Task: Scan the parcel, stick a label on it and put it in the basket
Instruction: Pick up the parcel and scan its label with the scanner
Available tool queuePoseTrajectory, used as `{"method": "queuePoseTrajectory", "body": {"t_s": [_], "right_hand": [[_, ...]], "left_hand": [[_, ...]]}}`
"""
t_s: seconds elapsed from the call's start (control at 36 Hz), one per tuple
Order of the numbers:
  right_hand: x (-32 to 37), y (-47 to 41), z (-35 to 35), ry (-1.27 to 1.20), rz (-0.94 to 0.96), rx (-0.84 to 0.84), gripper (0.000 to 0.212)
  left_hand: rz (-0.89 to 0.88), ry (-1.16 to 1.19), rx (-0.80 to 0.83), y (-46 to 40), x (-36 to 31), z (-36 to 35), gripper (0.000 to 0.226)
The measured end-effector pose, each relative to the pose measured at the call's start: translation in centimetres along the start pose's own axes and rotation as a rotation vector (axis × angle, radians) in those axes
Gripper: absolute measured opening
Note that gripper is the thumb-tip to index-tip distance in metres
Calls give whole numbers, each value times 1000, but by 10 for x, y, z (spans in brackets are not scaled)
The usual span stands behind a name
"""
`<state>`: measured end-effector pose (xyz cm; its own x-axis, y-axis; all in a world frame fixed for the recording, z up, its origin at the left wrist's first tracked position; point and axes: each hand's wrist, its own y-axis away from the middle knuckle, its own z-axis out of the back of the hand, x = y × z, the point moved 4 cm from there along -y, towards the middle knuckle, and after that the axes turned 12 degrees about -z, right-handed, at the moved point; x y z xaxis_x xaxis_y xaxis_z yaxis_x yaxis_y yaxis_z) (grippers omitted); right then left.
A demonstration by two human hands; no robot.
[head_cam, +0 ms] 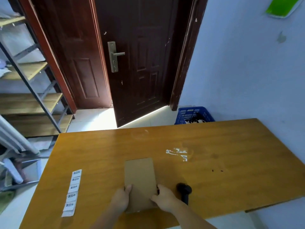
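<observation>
At 6 o'clock on the tabletop (214,146), the parcel (140,180) is gripped by both hands' curled fingers, left hand (121,199) and right hand (165,198).

basket (189,114): lower part hidden behind table (231,146) far edge | contents indistinct | parcel (140,176) near end covered by hands

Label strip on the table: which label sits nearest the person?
The blank bottom tab of the label strip, at the table's near edge, left of the left hand; the labels above it carry print.
</observation>
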<state>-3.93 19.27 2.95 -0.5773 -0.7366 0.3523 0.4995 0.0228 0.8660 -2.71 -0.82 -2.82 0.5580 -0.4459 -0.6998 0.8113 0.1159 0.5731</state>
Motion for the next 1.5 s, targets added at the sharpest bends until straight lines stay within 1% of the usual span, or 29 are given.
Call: {"method": "queuePoseTrajectory", "body": {"t_s": [0.06, 0.11, 0.19, 0.25, 0.33, 0.39, 0.42, 0.5, 0.56, 0.61, 0.67, 0.69, 0.81, 0.86, 0.92, 0.94, 0.97, 1.03, 1.11, 1.14, 1.17, 1.22, 1.25, 1.28, 1.33, 1.36, 1.39, 1.44, 1.5], "right_hand": [[6, 7, 6, -41, 38, -11, 48], [7, 11, 12, -112, 56, -22, 53], [0, 7, 23, -312, 34, -61, 58], [-3, 1, 31, -444, 18, -85, 61], [-3, -2, 39, -602, 12, -71, 59], [1, 0, 39, -740, 24, -12, 59], [4, 1, 38, -828, 33, 43, 60], [14, 7, 31, -1093, 87, 304, 69], [22, 18, 24, -1196, 121, 444, 74], [28, 31, 18, -1237, 122, 476, 66], [35, 42, 10, -1218, 121, 506, 54], [37, 45, 6, -1212, 115, 530, 51], [40, 41, 0, -1257, 84, 514, 65], [39, 40, 1, -1275, 49, 492, 68], [38, 40, 3, -1241, 21, 470, 68], [37, 38, 4, -1213, 21, 449, 72], [37, 37, 6, -1172, 39, 451, 77], [35, 37, 11, -1076, 47, 430, 80], [32, 30, 20, -955, 50, 325, 77], [31, 27, 23, -911, 65, 268, 81], [31, 22, 25, -871, 69, 205, 89], [28, 14, 25, -806, 62, 110, 101], [26, 9, 23, -794, 51, 76, 100], [26, 9, 20, -783, 38, 41, 92], [30, 11, 14, -751, 37, 8, 73], [30, 11, 10, -721, 32, -8, 66], [31, 13, 7, -699, 29, -13, 59], [29, 9, 1, -653, 31, -8, 49], [24, 6, -3, -584, 25, -6, 47]], "left_hand": [[-10, 22, 35, 11, -16, 9, 57], [-36, 66, 35, 17, -24, 18, 54], [-101, 154, 34, 20, -29, 33, 56], [-128, 251, 57, 21, -34, 42, 57], [-179, 471, 140, 23, -46, 50, 47], [-177, 590, 209, 21, -50, 53, 51], [-168, 644, 238, 22, -51, 54, 53], [-170, 750, 256, 25, -54, 57, 49], [-177, 803, 267, 26, -52, 56, 46], [-144, 870, 286, 30, -51, 53, 46], [-103, 939, 329, 31, -48, 47, 49], [-92, 958, 353, 34, -49, 43, 49], [-60, 968, 377, 36, -52, 36, 46], [-59, 887, 368, 36, -50, 38, 45], [-78, 705, 353, 37, -47, 44, 44], [-107, 582, 337, 37, -47, 47, 42], [-143, 456, 293, 35, -49, 52, 39], [-203, 276, 100, 30, -53, 65, 34], [-288, 299, -195, 30, -70, 82, 29], [-330, 297, -255, 34, -76, 86, 27], [-377, 263, -278, 39, -82, 88, 26], [-426, 159, -202, 44, -90, 80, 25], [-413, 131, -123, 47, -92, 73, 22], [-385, 108, -43, 48, -92, 65, 34], [-318, 80, 52, 45, -85, 51, 80], [-299, 51, 73, 44, -80, 46, 94], [-297, 32, 86, 42, -74, 42, 100], [-272, 50, 75, 38, -58, 35, 97], [-226, 160, 75, 38, -44, 31, 82]]}}
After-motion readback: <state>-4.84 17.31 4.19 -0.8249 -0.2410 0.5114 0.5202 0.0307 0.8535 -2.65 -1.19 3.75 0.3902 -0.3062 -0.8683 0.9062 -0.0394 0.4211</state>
